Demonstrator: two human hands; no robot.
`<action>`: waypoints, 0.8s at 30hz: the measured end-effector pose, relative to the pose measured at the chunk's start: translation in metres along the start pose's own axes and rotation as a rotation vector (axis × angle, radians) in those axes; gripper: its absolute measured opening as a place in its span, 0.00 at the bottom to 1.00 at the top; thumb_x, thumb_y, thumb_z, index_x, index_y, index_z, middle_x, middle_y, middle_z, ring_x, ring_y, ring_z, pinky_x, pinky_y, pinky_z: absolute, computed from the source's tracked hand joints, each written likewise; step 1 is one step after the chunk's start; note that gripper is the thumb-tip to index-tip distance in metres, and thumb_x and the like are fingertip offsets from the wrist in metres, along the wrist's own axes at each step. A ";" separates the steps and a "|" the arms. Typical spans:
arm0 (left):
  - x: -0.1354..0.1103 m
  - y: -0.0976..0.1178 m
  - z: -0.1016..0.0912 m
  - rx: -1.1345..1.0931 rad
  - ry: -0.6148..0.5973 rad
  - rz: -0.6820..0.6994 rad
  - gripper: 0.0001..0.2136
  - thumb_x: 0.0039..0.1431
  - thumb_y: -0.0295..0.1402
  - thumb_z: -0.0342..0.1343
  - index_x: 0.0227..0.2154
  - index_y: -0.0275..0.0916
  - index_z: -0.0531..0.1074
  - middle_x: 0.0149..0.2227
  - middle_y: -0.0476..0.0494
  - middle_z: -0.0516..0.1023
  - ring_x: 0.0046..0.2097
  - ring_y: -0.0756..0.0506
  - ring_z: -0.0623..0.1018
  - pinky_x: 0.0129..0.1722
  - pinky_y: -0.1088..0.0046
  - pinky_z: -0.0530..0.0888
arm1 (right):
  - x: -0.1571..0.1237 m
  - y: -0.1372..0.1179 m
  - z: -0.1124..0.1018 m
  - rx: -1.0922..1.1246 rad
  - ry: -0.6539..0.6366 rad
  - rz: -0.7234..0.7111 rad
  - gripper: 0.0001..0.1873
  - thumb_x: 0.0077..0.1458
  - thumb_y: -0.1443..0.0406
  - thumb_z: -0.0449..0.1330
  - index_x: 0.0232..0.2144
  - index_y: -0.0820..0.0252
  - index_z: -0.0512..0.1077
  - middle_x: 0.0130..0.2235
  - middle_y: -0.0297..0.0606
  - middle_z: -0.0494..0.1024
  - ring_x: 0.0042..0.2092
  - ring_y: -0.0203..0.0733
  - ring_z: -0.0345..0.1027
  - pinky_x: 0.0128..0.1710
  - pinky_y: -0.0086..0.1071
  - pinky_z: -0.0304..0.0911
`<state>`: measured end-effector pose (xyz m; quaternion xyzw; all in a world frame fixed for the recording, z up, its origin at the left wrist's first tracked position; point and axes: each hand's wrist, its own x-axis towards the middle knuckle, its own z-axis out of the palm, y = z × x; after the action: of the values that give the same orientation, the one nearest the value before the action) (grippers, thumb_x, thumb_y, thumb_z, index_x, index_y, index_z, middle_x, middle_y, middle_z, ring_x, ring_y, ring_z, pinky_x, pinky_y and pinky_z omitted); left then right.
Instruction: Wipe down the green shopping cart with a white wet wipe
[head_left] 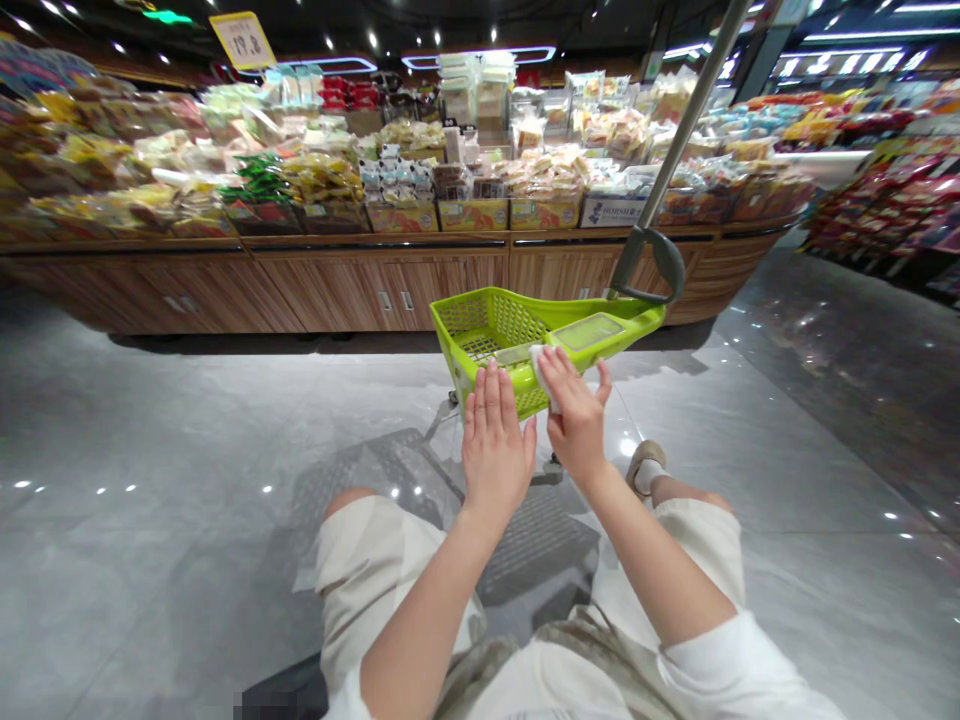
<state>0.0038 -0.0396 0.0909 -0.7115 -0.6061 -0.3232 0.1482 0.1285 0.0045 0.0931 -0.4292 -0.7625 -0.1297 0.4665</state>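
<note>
A lime-green plastic shopping cart basket [491,300] with perforated sides is in front of me, on a wheeled frame. My left hand [496,440] lies flat against its near side, fingers straight and pointing away from me. Beside it, my right hand [576,405] presses a white cloth or tissue [541,375] against the near rim; part of the white piece is hidden under the fingers. A clear panel [587,331] is set into the basket's narrow right end. The grey handle [660,265] rises from that end.
A long wooden display counter [390,285] stacked with packaged snacks runs behind the cart. A yellow price sign [242,40] hangs at the upper left. More packaged goods [892,190] stand at the right. Grey glossy floor tiles [187,430] spread around the cart, and my knees flank it.
</note>
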 end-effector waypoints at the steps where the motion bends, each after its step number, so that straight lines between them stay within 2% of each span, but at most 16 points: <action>1: 0.000 0.000 0.001 0.002 -0.001 -0.002 0.36 0.66 0.33 0.47 0.70 0.29 0.35 0.72 0.29 0.47 0.73 0.40 0.44 0.69 0.55 0.54 | -0.002 -0.007 0.000 0.028 -0.032 -0.047 0.38 0.54 0.74 0.45 0.68 0.55 0.55 0.65 0.42 0.66 0.67 0.43 0.57 0.69 0.51 0.36; 3: 0.000 -0.001 0.001 0.005 0.000 -0.002 0.35 0.66 0.30 0.45 0.70 0.30 0.35 0.72 0.31 0.47 0.73 0.40 0.45 0.69 0.55 0.54 | -0.005 -0.014 0.000 0.056 -0.085 -0.122 0.37 0.55 0.73 0.45 0.68 0.55 0.55 0.64 0.42 0.66 0.66 0.41 0.58 0.69 0.48 0.38; 5: 0.000 -0.002 0.001 0.002 0.006 0.003 0.34 0.67 0.30 0.44 0.70 0.31 0.34 0.72 0.31 0.48 0.73 0.41 0.45 0.69 0.56 0.54 | -0.004 -0.006 -0.003 0.033 -0.090 -0.128 0.37 0.55 0.74 0.45 0.67 0.53 0.55 0.64 0.41 0.67 0.66 0.42 0.59 0.69 0.49 0.36; 9: 0.000 -0.002 0.001 -0.006 0.006 0.005 0.34 0.69 0.33 0.43 0.70 0.31 0.32 0.72 0.31 0.47 0.73 0.41 0.44 0.69 0.55 0.55 | 0.001 0.018 -0.005 -0.037 0.022 0.022 0.41 0.51 0.75 0.46 0.67 0.50 0.56 0.64 0.38 0.67 0.66 0.46 0.59 0.68 0.55 0.31; 11: 0.000 -0.002 0.001 -0.005 0.007 0.001 0.34 0.69 0.33 0.43 0.70 0.31 0.32 0.72 0.31 0.47 0.73 0.41 0.44 0.69 0.55 0.55 | 0.002 0.015 -0.004 -0.037 0.045 0.074 0.42 0.50 0.76 0.46 0.67 0.50 0.56 0.64 0.39 0.67 0.66 0.46 0.58 0.68 0.56 0.30; 15: 0.000 -0.002 0.003 0.005 0.019 -0.007 0.32 0.68 0.29 0.42 0.70 0.31 0.34 0.71 0.32 0.49 0.72 0.41 0.45 0.69 0.56 0.55 | -0.003 -0.010 -0.001 0.056 -0.069 -0.067 0.39 0.54 0.75 0.45 0.68 0.54 0.54 0.65 0.41 0.66 0.66 0.42 0.58 0.69 0.49 0.35; 18: 0.000 -0.004 0.003 0.007 0.015 -0.005 0.32 0.68 0.29 0.41 0.70 0.32 0.35 0.71 0.32 0.49 0.73 0.42 0.45 0.69 0.56 0.55 | -0.004 -0.006 -0.003 0.049 -0.105 -0.127 0.38 0.55 0.75 0.45 0.68 0.53 0.55 0.64 0.40 0.67 0.66 0.42 0.59 0.69 0.49 0.33; 22: 0.000 -0.004 0.002 -0.007 0.011 0.012 0.33 0.69 0.33 0.42 0.70 0.32 0.33 0.72 0.32 0.48 0.73 0.42 0.46 0.69 0.55 0.55 | 0.001 0.019 -0.006 -0.032 0.004 0.012 0.42 0.51 0.76 0.46 0.67 0.50 0.55 0.64 0.38 0.67 0.66 0.45 0.59 0.68 0.55 0.29; 24: -0.001 -0.004 0.002 -0.012 0.017 0.011 0.33 0.69 0.33 0.42 0.70 0.32 0.32 0.72 0.31 0.48 0.72 0.41 0.46 0.69 0.55 0.55 | 0.001 0.018 -0.005 -0.043 0.037 0.056 0.42 0.50 0.76 0.46 0.68 0.50 0.54 0.64 0.38 0.67 0.66 0.46 0.58 0.68 0.56 0.29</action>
<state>0.0010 -0.0378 0.0880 -0.7128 -0.5990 -0.3321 0.1509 0.1451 0.0128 0.0935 -0.4580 -0.7384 -0.1409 0.4745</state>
